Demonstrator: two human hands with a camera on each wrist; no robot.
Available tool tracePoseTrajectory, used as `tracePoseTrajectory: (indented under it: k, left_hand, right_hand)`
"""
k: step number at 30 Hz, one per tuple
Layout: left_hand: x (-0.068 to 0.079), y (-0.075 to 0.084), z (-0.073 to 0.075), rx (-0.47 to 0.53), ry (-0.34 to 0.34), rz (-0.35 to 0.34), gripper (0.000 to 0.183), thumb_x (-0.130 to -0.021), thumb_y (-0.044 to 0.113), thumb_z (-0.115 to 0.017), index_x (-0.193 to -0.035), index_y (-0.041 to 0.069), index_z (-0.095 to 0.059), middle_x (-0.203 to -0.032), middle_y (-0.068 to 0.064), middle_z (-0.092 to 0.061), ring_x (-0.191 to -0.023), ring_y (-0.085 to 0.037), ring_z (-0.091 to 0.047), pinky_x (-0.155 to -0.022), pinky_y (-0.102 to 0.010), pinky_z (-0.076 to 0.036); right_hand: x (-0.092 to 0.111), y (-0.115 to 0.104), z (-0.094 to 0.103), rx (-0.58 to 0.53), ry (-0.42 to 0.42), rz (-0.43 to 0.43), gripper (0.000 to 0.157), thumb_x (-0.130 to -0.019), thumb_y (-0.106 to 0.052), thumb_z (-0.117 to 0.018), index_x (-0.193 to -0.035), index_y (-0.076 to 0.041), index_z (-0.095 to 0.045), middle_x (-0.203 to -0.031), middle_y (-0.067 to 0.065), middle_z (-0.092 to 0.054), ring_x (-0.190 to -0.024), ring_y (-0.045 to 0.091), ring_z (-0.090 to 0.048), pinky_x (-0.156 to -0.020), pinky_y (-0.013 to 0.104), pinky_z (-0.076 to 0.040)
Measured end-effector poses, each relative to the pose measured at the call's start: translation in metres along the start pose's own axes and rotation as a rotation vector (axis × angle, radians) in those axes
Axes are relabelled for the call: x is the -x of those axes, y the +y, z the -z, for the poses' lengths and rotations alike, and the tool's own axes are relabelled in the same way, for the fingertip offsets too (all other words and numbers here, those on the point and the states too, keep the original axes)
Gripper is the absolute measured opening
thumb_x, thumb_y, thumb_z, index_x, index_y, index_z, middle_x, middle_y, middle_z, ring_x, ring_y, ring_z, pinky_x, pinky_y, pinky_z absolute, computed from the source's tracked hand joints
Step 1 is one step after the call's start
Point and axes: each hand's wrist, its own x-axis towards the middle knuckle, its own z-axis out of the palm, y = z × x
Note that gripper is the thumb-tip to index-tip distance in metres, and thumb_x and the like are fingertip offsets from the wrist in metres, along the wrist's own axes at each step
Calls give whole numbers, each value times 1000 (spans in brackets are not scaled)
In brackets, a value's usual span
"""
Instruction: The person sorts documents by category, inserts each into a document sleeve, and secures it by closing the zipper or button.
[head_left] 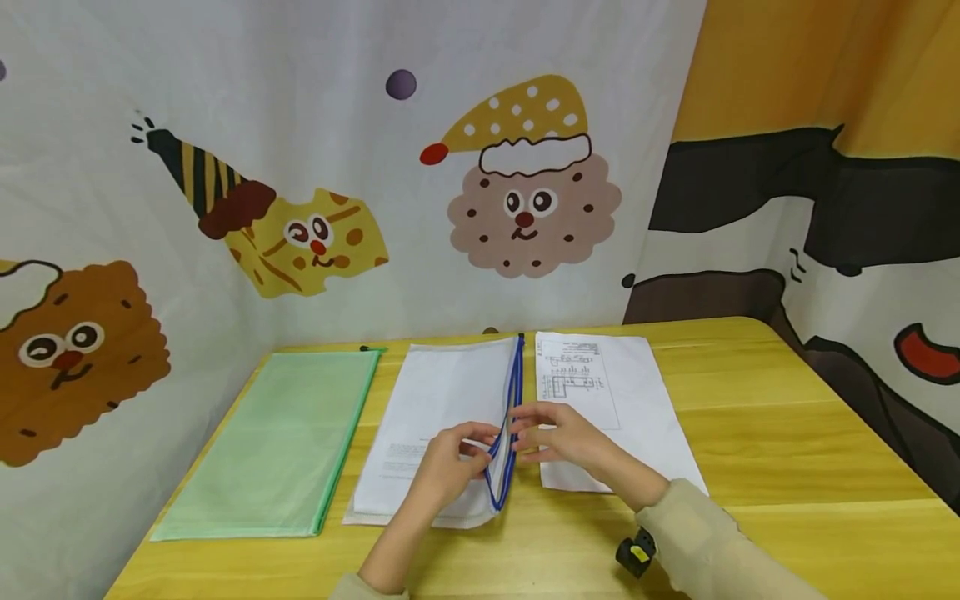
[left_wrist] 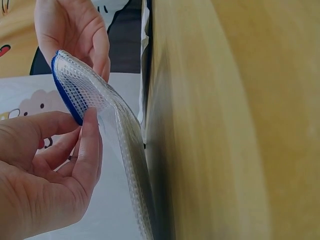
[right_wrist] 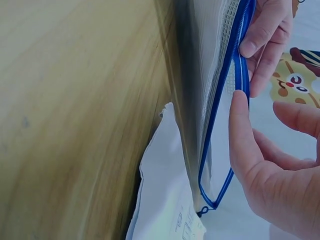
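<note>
A clear mesh zip pouch (head_left: 457, 379) with a blue zipper edge lies in the middle of the table, printed white paper showing through it. Its mouth gapes along the right side. My left hand (head_left: 448, 465) pinches the upper lip of that mouth near the front corner; in the left wrist view its thumb and fingers meet at the blue edge (left_wrist: 67, 95). My right hand (head_left: 570, 437) is at the same opening from the right. One fingertip touches the blue rim in the right wrist view, with the thumb (right_wrist: 297, 117) held apart and the fingers loosely extended.
To the left lies a green zip pouch (head_left: 273, 442), flat, its zipper toward the middle. Right of the blue-edged pouch are white paper sheets (head_left: 645, 408) with a printed diagram, partly under my right forearm. A cartoon-printed curtain (head_left: 330, 100) hangs behind the wooden table (head_left: 787, 450).
</note>
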Motion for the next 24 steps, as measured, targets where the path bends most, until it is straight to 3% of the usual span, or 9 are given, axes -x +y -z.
tracePoseTrajectory:
  k: [12, 24]
  left_hand:
    - [0, -1, 0, 1, 7, -20, 32, -80, -8, -60, -111, 1, -66, -101, -12, -65, -80, -17, -63, -59, -21, -56]
    - [1, -1, -2, 7, 10, -7, 31, -82, -8, -58, -111, 0, -65, -101, -12, -64, -83, -18, -63, -60, -21, -56]
  right_hand:
    - [4, -7, 11, 40, 19, 3, 46, -91, -10, -59, -133, 5, -46, -122, 27, -52, -105, 35, -61, -88, 47, -53]
    - [10, -14, 23, 67, 54, 20, 52, -88, -18, -66, -132, 5, -47, -122, 25, -54, -102, 29, -62, -88, 43, -53]
